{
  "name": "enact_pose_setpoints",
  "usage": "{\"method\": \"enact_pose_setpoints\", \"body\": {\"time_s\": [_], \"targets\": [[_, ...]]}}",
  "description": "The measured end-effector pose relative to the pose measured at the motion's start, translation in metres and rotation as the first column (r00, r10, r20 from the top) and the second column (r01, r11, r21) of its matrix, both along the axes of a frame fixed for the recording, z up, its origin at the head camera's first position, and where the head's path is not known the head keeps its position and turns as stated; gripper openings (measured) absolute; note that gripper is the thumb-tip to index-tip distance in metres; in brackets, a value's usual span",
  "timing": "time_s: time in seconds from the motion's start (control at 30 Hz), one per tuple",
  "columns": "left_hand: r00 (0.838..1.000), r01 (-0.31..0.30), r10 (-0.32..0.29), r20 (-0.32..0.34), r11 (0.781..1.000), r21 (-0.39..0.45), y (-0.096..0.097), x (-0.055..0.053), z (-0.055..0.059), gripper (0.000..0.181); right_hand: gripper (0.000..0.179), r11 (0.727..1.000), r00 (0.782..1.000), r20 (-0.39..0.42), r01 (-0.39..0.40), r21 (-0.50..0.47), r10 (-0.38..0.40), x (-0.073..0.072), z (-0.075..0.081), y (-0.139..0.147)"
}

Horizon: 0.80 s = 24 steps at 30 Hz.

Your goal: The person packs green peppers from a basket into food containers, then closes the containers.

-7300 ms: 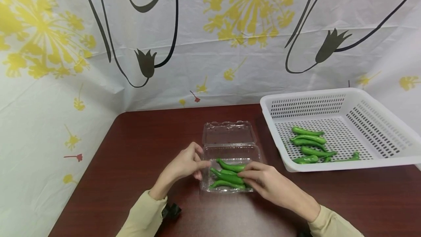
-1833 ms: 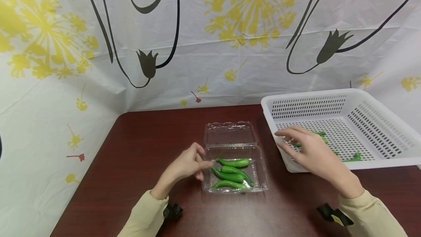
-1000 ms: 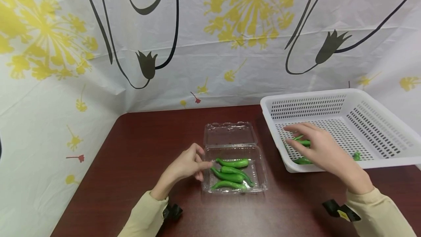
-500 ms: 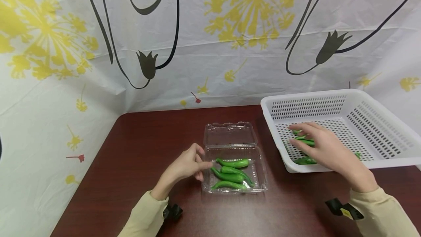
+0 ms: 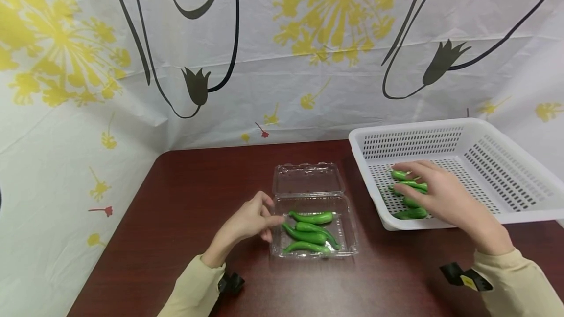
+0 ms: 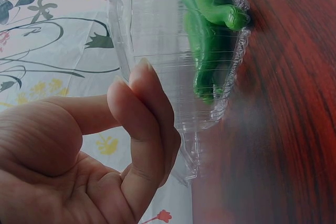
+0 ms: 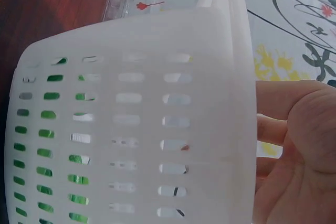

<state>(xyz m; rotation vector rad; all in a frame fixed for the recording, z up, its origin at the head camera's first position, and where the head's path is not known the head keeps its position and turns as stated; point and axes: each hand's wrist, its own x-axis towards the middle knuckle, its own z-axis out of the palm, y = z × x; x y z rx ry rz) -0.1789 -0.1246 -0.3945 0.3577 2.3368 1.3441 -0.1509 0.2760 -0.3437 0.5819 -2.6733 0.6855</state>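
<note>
My left hand (image 5: 250, 218) holds the left rim of a clear plastic clamshell container (image 5: 350, 231), thumb over the edge and fingers outside. In the left wrist view, the fingertips are right at the rim beside the container (image 6: 157, 30). Several green chili peppers (image 5: 314, 217) lie inside it. My right hand (image 5: 445, 194) hovers over the left part of a white perforated basket (image 5: 365, 175), thumb and fingers apart with nothing between them. Green chili peppers (image 5: 411, 214) lie below, partly hidden by the hand. The basket wall (image 7: 142, 40) covers much of the right wrist view.
The container's lid (image 5: 307, 180) stands folded back behind its base. Both rest on a dark red-brown table (image 5: 211, 175). A patterned white cloth (image 5: 255, 77) hangs at the back and sides. The basket's raised left wall stands between the container and its peppers.
My right hand has left a pepper in the container and moved over to the basket. In the last second it drifts slightly right, uncovering more peppers. The left hand stays put.
</note>
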Motion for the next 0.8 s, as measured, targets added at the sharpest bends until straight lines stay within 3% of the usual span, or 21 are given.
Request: {"method": "enact_pose_setpoints", "body": {"time_s": [0.8], "targets": [[1.000,-0.008,0.008,-0.002,1.000,-0.006,0.001,0.001,0.001,0.043,0.039,0.999,0.999,0.025,0.034,0.023,-0.035,-0.006,-0.004,0.019]]}}
